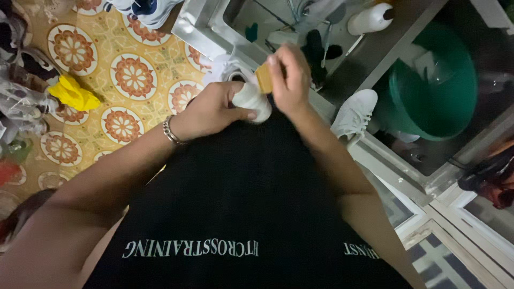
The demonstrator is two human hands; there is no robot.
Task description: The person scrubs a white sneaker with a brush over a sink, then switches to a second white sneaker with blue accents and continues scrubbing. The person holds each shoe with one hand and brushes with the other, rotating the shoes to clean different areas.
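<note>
A patterned floor (pixel 123 69) with orange and yellow medallions fills the left side, and a metal sink (pixel 214 27) runs across the top with odds and ends lying in it. To the right, a big green basin (pixel 450 96) sits in a dark recess. A white shoe (pixel 356 112) rests on the ledge just beside the basin, sole edge toward the sink. A crumpled yellow cloth (pixel 75 93) lies on the floor at the left, near a heap of shoes.

In the middle, above a black shirt (pixel 241 203), the left hand (pixel 214 109) is closed around a white shoe toe (pixel 251 99), thumb along its lower edge, a metal bracelet (pixel 171 131) at the wrist. The right hand (pixel 289 80) is curled shut on a small tan brush (pixel 264 78), which is pressed against the top of the toe. Both are held close to the body, in front of the sink edge.
</note>
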